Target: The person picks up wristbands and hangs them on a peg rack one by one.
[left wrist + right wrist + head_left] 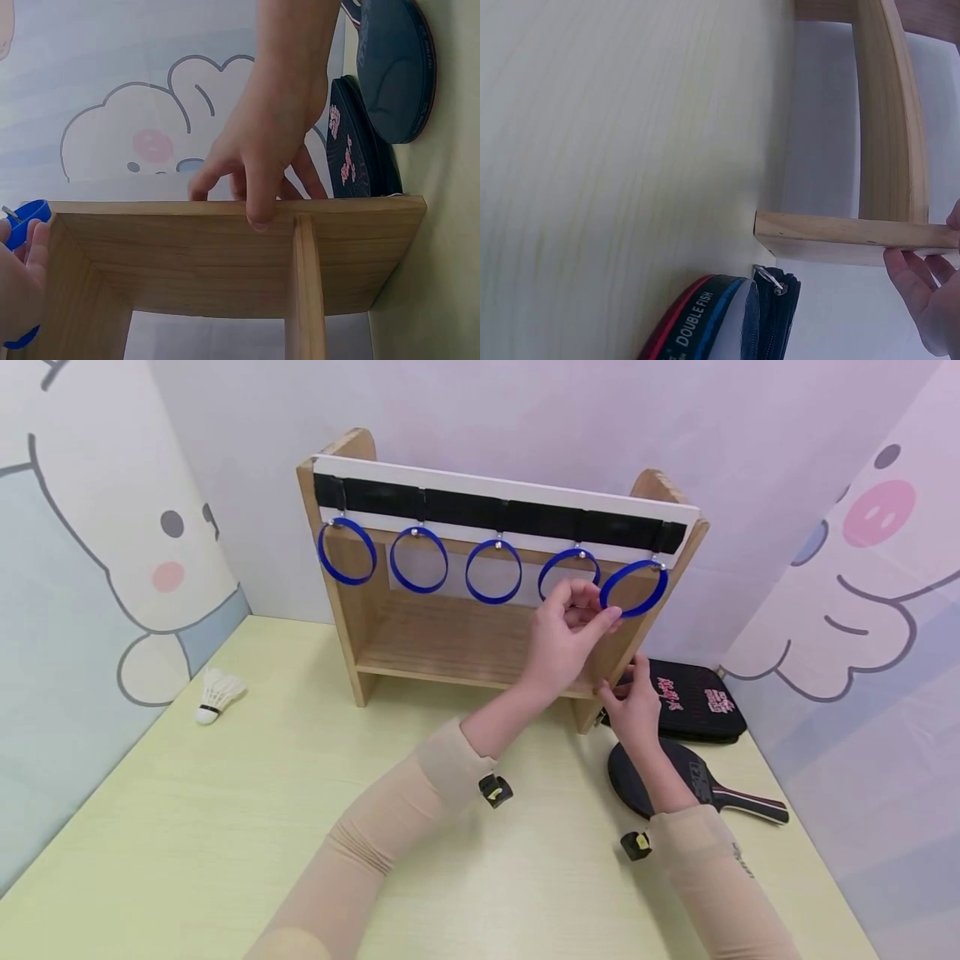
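A wooden rack (450, 639) stands on the table, its white top bar carrying a black strip (461, 510). Several blue rings hang in a row below the strip from small metal hooks. My left hand (562, 639) pinches the rightmost blue ring (658, 589) at its lower left edge, with the thumb in front; the neighbouring ring (551, 564) is partly behind this hand. Lower down, my right hand (636, 706) grips the edge of the rack's right side panel. In the left wrist view, the right hand's (274, 142) thumb lies over the panel edge (150, 208), the other fingers outside it.
A black zip case (701, 702) lies right of the rack. In front of it a black table tennis bat (690, 768) rests partly under the right forearm. A white shuttlecock (217, 693) lies at the left. Cartoon-printed curtains (832, 560) enclose the table's back and sides.
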Tool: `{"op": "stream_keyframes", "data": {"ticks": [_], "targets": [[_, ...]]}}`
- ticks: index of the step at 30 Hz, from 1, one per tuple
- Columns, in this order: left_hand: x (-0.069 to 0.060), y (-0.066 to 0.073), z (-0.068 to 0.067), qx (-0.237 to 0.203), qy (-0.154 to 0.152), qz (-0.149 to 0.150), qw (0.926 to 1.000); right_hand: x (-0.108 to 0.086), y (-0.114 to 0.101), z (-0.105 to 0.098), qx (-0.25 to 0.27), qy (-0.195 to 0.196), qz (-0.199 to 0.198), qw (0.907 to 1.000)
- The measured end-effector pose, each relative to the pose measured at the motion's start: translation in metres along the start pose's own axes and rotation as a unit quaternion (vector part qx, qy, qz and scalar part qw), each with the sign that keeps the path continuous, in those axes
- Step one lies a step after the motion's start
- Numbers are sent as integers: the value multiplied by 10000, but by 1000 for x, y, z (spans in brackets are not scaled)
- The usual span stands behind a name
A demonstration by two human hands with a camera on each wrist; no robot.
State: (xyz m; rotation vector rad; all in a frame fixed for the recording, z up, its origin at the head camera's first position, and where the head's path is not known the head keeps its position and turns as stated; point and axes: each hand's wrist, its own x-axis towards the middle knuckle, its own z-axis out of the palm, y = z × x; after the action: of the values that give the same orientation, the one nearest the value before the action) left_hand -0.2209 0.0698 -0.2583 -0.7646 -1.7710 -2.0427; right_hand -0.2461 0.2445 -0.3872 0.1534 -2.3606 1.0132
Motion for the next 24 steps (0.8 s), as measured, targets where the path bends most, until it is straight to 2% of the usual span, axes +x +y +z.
{"op": "stream_keyframes", "data": {"ticks": [6,13,19,24], "targets": [[-11,13,-6,202,-34,-183,9996,0,-1,-1,-66,-52,79,9999],[-21,3,-15,53,-8,-242,9997,0,-1,0,-48,-66,77,9999],[-28,-8,-28,10,84,-37,10000,1,-1,4,-29,-54,41,10000],[-37,1,-40,1,26,173,9998,2,-1,2,72,-212,88,9997]]}}
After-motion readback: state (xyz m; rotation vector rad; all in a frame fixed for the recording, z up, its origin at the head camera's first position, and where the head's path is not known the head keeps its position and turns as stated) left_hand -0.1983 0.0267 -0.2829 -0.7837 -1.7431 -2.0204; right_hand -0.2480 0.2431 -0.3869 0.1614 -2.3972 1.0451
